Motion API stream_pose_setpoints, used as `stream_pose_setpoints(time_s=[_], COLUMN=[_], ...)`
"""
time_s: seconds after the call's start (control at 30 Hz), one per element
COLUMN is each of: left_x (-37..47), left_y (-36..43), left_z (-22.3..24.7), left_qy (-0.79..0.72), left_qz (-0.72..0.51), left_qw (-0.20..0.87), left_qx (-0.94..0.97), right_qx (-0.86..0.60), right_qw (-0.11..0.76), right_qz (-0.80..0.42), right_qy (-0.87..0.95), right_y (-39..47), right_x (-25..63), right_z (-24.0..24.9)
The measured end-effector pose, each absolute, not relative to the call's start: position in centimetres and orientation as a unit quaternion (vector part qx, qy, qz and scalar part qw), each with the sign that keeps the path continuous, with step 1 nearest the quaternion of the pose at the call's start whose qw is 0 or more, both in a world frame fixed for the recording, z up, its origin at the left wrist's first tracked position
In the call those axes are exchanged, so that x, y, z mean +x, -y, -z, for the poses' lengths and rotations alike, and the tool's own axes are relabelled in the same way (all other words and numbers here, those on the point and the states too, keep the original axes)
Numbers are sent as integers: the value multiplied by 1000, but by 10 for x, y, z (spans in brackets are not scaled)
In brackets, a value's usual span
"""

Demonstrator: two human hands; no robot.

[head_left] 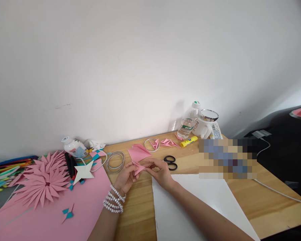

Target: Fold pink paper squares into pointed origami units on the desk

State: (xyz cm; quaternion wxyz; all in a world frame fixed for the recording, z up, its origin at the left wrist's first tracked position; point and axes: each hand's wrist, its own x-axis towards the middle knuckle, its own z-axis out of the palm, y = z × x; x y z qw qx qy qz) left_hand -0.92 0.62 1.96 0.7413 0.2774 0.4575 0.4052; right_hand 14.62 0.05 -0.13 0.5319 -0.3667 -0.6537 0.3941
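pink folded paper (138, 168), black scissors (171, 162), yellow glue stick (188, 141), white sheet (190, 207)

Left hand (126, 175) and right hand (160, 170) close together, fingers (150, 164) pinched, forearms angled inward

Matt pink paper fold (137, 167) over a smooth, grained wooden table (137, 207); glossy black plastic-handled scissors (171, 162) nearby.
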Motion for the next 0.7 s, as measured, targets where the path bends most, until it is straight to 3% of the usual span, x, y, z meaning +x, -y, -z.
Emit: stream_pose_setpoints(time_s=[0.53,0.7], left_x=[-8,-9], left_y=[-7,-5], left_z=[-20,-22], left_qy=[-455,-467], left_qz=[-401,-417], left_qw=[759,707], left_qx=[236,328], right_qx=[-372,-356], right_qw=[493,469], right_qz=[-321,-454], right_qy=[718,669], right_y=[-1,-4], right_x=[146,145], right_z=[5,7])
